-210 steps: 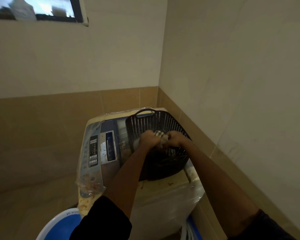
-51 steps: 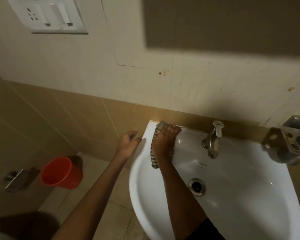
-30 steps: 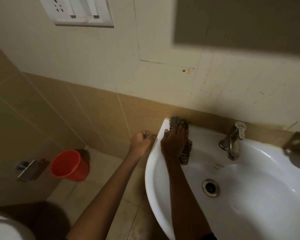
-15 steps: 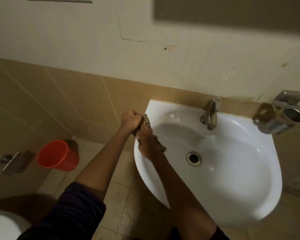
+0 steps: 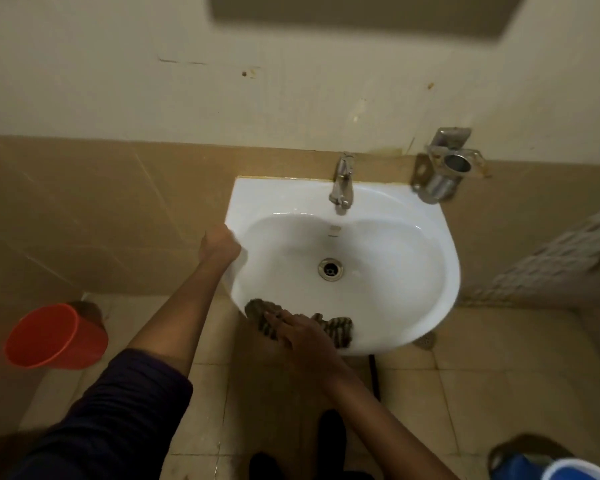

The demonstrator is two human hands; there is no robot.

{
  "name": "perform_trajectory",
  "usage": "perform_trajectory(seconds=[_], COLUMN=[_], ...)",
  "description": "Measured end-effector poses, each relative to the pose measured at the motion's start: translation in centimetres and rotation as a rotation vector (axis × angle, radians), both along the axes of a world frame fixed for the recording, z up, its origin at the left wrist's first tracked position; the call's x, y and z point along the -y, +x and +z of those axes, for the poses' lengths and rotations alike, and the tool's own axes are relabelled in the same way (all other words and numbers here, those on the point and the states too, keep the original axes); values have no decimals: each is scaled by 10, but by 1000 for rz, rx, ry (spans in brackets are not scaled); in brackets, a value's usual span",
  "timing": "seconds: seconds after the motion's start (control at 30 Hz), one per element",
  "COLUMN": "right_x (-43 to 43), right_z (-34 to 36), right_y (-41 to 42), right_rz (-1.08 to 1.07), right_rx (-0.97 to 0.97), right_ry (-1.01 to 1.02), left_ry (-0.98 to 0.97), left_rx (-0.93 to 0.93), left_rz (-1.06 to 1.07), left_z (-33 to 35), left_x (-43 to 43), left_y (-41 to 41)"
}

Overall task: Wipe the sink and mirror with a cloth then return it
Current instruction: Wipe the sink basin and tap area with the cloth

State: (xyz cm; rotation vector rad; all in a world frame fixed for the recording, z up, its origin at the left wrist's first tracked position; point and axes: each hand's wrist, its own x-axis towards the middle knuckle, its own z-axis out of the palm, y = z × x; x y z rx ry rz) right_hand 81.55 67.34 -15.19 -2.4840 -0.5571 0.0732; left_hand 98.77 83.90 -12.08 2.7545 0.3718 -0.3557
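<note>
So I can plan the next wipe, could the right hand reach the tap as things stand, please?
Probably yes: the right hand presses the cloth on the sink's front rim, with nothing between it and the tap.

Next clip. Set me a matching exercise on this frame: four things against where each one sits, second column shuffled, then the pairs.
Things
1. striped grey cloth
2. metal tap
3. red plastic bucket
4. steel cup holder

Places
a. on the floor, left of the white sink
b. on the wall, right of the sink
c. on the sink's near rim, under the right hand
d. at the middle of the sink's back edge

Pairs: 1-c, 2-d, 3-a, 4-b
</note>
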Motion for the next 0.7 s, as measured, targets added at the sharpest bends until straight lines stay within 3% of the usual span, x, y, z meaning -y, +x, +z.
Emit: perform_trajectory(seconds=[0.07, 0.3, 0.4, 0.53, 0.7], right_x=[31, 141, 185, 253, 280], right_z=[-2, 8, 11, 5, 8], right_y=[-21, -35, -24, 13, 84], right_rz=[7, -51, -126, -492, -517], right_rx=[113, -47, -94, -81, -143], right_ry=[-51, -81, -71, -262, -485], left_ry=[81, 349, 370, 298, 255], left_rx=[6, -39, -49, -20, -16], left_rz=[-49, -166, -145, -74, -29], left_z=[-2, 3, 3, -3, -8], left_x=[3, 10, 11, 11, 13], left_y=[-2, -4, -1, 3, 8])
